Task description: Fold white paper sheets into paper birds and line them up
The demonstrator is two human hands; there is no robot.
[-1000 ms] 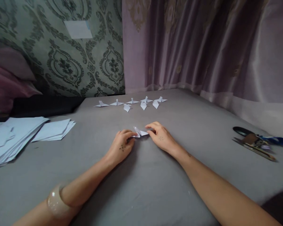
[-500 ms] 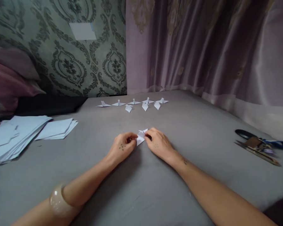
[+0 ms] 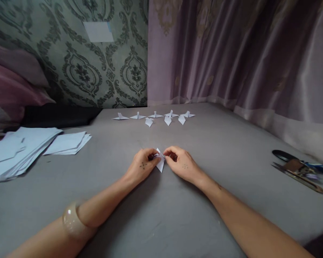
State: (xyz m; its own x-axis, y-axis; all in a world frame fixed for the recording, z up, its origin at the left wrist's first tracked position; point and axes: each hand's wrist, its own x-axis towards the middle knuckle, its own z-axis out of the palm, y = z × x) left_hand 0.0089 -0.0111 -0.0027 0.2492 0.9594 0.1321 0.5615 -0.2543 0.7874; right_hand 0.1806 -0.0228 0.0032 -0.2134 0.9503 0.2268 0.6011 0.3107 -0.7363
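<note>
A small folded white paper piece stands between my two hands, just above the grey surface at the middle of the view. My left hand pinches its left side between thumb and fingers. At the paper's right edge, my right hand has its thumb and fingertips pressed together on it. The fingers partly hide the folds. Beyond the hands lie several folded white paper birds in a back row, with three smaller folded paper pieces in front of them.
Stacks of white paper sheets and smaller cut sheets lie at the left. Scissors and a black-and-blue tool lie at the right. A purple curtain and a patterned wall border the far side.
The folded paper has turned in my hands, its lower point now facing down toward me. My right hand has shifted slightly right, and the whole view has moved a little.
</note>
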